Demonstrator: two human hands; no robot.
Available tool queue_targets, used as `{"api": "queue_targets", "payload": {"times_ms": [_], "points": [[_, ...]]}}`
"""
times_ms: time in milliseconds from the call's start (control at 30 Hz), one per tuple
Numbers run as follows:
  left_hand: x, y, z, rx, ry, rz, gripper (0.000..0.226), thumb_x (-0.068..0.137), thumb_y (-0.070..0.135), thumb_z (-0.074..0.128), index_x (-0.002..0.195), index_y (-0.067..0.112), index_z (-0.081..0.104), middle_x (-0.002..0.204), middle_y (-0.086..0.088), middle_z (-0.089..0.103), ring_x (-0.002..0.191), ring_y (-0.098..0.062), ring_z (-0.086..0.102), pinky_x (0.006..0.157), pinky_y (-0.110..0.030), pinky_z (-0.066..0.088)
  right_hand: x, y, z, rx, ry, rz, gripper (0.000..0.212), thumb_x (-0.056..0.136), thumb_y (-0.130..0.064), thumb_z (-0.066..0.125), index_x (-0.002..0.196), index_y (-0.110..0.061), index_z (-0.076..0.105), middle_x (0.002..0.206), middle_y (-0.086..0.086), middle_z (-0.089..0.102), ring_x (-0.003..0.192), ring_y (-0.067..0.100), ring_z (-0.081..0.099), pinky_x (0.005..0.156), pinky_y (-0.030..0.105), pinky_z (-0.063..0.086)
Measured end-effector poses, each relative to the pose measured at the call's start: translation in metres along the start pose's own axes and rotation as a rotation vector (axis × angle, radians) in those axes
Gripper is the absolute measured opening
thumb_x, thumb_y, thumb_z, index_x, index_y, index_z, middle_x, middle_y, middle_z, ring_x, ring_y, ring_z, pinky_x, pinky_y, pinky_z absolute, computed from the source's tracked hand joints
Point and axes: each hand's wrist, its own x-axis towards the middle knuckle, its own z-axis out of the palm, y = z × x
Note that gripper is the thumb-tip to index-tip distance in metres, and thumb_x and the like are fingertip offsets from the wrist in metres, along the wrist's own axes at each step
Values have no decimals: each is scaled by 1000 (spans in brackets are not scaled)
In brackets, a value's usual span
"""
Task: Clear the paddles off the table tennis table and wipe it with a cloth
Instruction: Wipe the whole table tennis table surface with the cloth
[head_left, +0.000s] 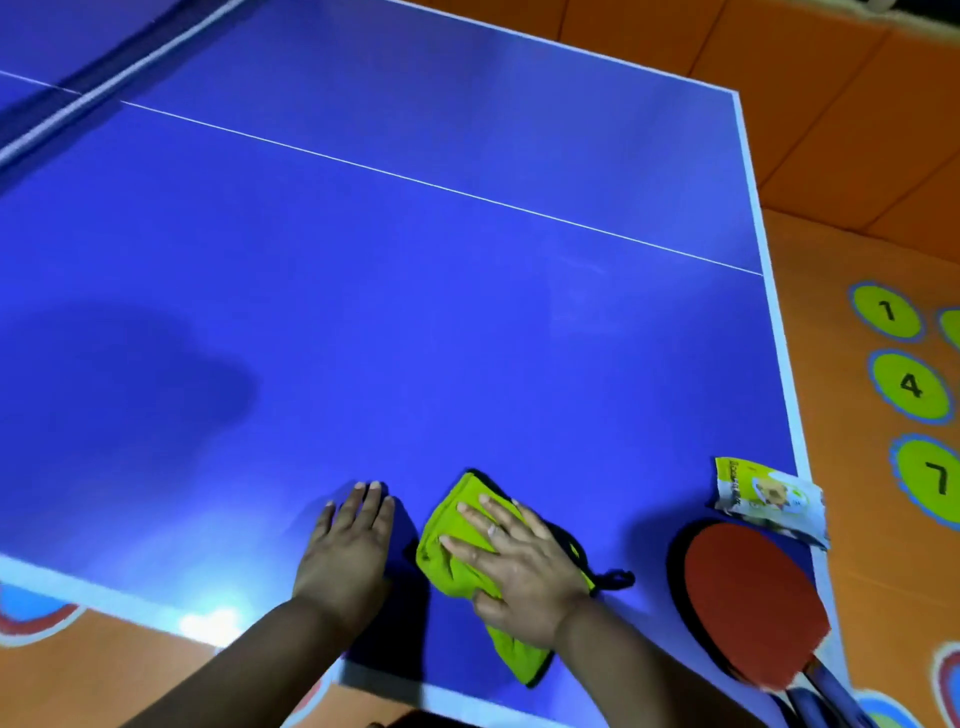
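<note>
The blue table tennis table (415, 312) fills most of the view. A green cloth (457, 551) with a dark edge and loop lies near the table's front edge. My right hand (519, 561) presses flat on the cloth with fingers spread. Just left of it, my left hand (348, 545) rests flat on the bare table surface, fingers straight. A red paddle (753, 603) lies at the front right corner of the table, stacked on a dark paddle, their handles sticking out over the edge.
A crumpled yellow-and-white packet (769, 499) lies at the right edge beside the paddles. The net (104, 73) crosses the far left. Orange floor mats with numbered green circles (909, 384) surround the table.
</note>
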Motion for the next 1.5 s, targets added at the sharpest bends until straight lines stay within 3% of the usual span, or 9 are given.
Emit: {"api": "queue_targets", "payload": {"times_ms": [67, 167, 267, 367, 467, 833, 1133, 1300, 1500], "points": [[30, 7, 1, -16, 48, 20, 104, 27, 47, 90, 117, 2, 64, 131, -16, 53, 114, -33, 58, 86, -48, 49, 27, 31, -11, -7, 24, 13, 70, 75, -53, 46, 143, -46, 34, 156, -7, 30, 145, 17, 23, 116, 43, 23], [82, 23, -7, -55, 54, -6, 107, 14, 45, 90, 108, -1, 69, 116, -19, 65, 104, -34, 64, 79, -52, 51, 67, 79, -25, -2, 48, 12, 69, 76, -52, 45, 144, -45, 33, 157, -6, 27, 146, 17, 20, 114, 44, 19], [132, 41, -38, -50, 84, -3, 113, 23, 45, 91, 119, -4, 60, 126, -21, 58, 115, -35, 57, 91, -52, 44, 109, 128, -36, -8, 77, 5, 69, 78, -51, 42, 145, -45, 29, 159, -7, 23, 147, 16, 15, 116, 42, 16], [181, 52, -68, -96, 90, -90, 113, 69, 51, 71, 148, 0, 8, 156, -17, 8, 145, -29, 7, 115, -43, 6, 155, 175, -51, -1, 103, 31, 68, 78, -51, 38, 146, -45, 30, 159, -6, 23, 148, 17, 14, 117, 42, 15], [229, 55, -87, -79, 55, -156, 117, 76, 57, 62, 147, 4, -14, 156, -12, -13, 144, -23, -12, 115, -39, -6, 201, 219, -69, 21, 146, 91, 68, 77, -52, 34, 145, -46, 32, 159, -7, 21, 148, 15, 11, 118, 41, 12], [293, 80, -110, 305, -181, -100, 93, 81, 40, 61, 142, -9, 10, 146, -33, 17, 136, -42, 23, 115, -44, 12, 322, 341, -111, 11, 135, 242, 63, 89, -47, 44, 148, -47, 22, 161, -11, 9, 148, 12, 1, 118, 40, 5], [293, 78, -115, 314, -242, -80, 107, 80, 50, 62, 143, -9, -1, 150, -34, 3, 141, -39, 15, 116, -41, 4, 320, 409, -128, 51, 136, 374, 60, 93, -39, 43, 149, -44, 22, 161, -10, 8, 148, 13, 1, 118, 39, 4], [293, 78, -116, 340, -258, -76, 109, 78, 53, 62, 144, -9, 3, 149, -34, 9, 138, -38, 23, 116, -40, 6, 280, 395, -120, 64, 126, 529, 61, 93, -36, 41, 150, -42, 19, 162, -6, 2, 148, 16, -5, 117, 43, 3], [287, 80, -119, 341, -240, -45, 108, 72, 57, 66, 142, -9, 16, 147, -31, 23, 136, -36, 27, 115, -42, 13, 215, 329, -95, 84, 124, 552, 64, 90, -40, 42, 150, -43, 19, 162, -4, -1, 148, 18, -8, 117, 46, 2]]}}
